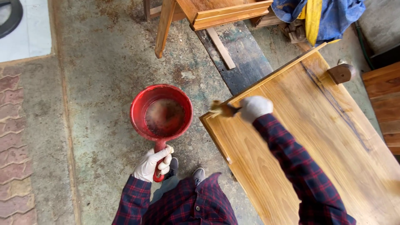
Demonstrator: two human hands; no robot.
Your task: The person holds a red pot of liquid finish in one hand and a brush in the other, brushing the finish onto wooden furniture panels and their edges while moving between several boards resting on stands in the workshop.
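Observation:
My left hand (153,163), in a white glove, grips the handle of a red dipper pan (139,109) that holds a brownish liquid. The pan hangs over the concrete floor, left of a wide, glossy wooden panel (316,146). My right hand (254,107), also gloved, holds a paintbrush (223,109) whose bristles touch the panel's near-left corner edge. Both sleeves are dark red and blue plaid. My shoes show below the pan handle.
A wooden furniture leg and frame (196,16) stand at the top. A dark plank (241,54) lies on the floor beside them. Blue and yellow cloth (321,14) sits at top right. Brick paving (14,146) runs along the left. More wooden boards (385,100) lie at right.

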